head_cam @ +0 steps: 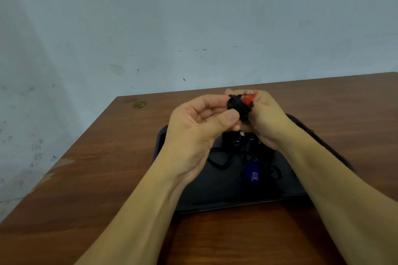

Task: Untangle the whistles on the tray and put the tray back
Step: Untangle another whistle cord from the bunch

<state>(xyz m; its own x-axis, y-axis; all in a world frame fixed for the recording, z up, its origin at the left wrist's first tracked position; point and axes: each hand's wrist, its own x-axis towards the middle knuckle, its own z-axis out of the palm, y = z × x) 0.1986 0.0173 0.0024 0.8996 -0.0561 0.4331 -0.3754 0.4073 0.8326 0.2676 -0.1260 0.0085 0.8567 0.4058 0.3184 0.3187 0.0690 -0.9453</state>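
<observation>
**Working a corded whistle loose above the tray**

Holding a small orange-red plastic whistle [247, 100] wrapped in black cord [237, 108], a person brings both bare hands together above a flat black rectangular tray [215, 196], as seen from the head camera. The left hand [198, 127] pinches the coiled cord between thumb and curled fingers, its thumbnail facing the camera. The right hand [266, 118] curls round the whistle from the far side, with a glint of metal ring just above the orange body. The two hands touch at the bundle, lifted clear of the tray.

On the tray below, between the forearms, lies a dark blue plastic whistle [251, 171], its mouthpiece toward the camera, amid loops of loose black cord [217, 162] that trail leftward and rightward across the tray's surface. Further small items sit under the hands, too shadowed to tell apart.

The tray rests on a brown wooden table [97, 178] set against a pale, scuffed wall [150, 17]. A small round gold-coloured mark [140, 105] shows near the table's far left corner.
</observation>
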